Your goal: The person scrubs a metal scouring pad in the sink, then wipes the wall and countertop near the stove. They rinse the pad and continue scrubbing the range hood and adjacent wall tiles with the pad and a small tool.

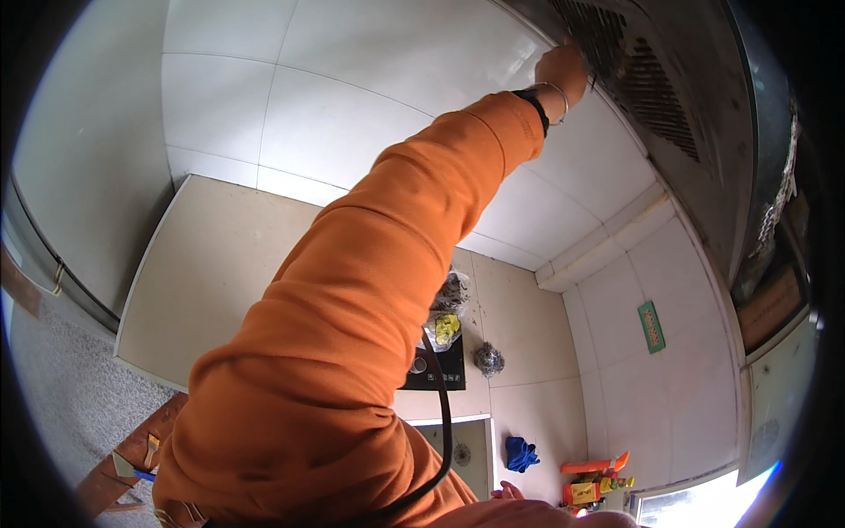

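My left hand [562, 71], at the end of a raised orange sleeve, reaches to the dirty slotted grille of a range hood [660, 99] at the upper right. A bracelet is on its wrist. Its fingers blend into the dark hood, so whether they hold anything cannot be told. Low in the view, only some fingers of my right hand [507, 492] show beside the counter edge, near a crumpled blue cloth [521, 454]. A steel-wool scourer [488, 360] lies on the counter beside a black cooktop [449, 369], which is partly hidden by my sleeve.
Plastic bags [447, 327] lie by the cooktop. Bottles [584, 492] stand by the window at the lower right. A green-framed item [651, 327] is on the tiled wall. A brush [152, 450] and a scraper [125, 466] lie on a reddish-brown surface at the lower left. A dark hose or strap [443, 402] crosses before me.
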Available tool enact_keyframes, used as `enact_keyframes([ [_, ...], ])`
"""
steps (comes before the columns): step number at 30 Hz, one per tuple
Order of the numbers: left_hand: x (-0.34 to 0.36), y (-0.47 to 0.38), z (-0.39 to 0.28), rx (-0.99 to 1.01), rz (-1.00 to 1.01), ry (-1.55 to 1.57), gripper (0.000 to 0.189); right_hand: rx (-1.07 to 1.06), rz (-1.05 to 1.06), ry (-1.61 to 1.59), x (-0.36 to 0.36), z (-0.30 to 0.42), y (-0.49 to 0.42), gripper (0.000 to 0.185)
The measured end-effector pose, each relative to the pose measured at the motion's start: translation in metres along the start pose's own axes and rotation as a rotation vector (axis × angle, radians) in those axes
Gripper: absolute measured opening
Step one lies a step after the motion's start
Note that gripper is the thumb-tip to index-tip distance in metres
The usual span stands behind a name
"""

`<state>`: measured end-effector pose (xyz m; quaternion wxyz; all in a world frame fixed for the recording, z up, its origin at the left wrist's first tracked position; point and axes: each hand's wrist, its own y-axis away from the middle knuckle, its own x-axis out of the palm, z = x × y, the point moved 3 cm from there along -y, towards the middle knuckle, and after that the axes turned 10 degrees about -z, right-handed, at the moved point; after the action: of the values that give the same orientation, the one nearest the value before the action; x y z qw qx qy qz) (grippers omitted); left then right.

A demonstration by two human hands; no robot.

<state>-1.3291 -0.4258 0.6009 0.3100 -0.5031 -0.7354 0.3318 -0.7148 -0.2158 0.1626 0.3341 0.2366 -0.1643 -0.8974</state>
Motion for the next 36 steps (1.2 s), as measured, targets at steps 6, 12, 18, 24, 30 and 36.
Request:
enact_keyframes([
  [6,0.012,0.034,-0.004,0.059,0.184,-0.062,0.039,0.009,-0.001,-0.010,0.000,0.010,-0.006,0.038],
  [12,-0.001,0.012,0.007,0.041,-0.015,0.000,0.042,0.012,-0.003,0.001,0.001,0.022,-0.010,0.038],
  [18,0.010,0.012,0.007,0.072,0.075,-0.042,0.045,0.017,-0.008,0.006,0.005,0.033,-0.013,0.037],
  [24,0.008,0.035,0.009,-0.027,0.177,0.049,0.039,0.000,-0.016,-0.003,0.003,0.048,-0.011,0.037],
  [30,0.005,0.007,0.005,-0.006,0.054,0.113,0.039,0.003,-0.017,-0.018,0.003,0.040,-0.011,0.037],
  [36,0.022,0.038,0.005,0.018,0.174,0.007,0.034,0.010,-0.021,-0.013,-0.003,0.026,-0.014,0.036],
])
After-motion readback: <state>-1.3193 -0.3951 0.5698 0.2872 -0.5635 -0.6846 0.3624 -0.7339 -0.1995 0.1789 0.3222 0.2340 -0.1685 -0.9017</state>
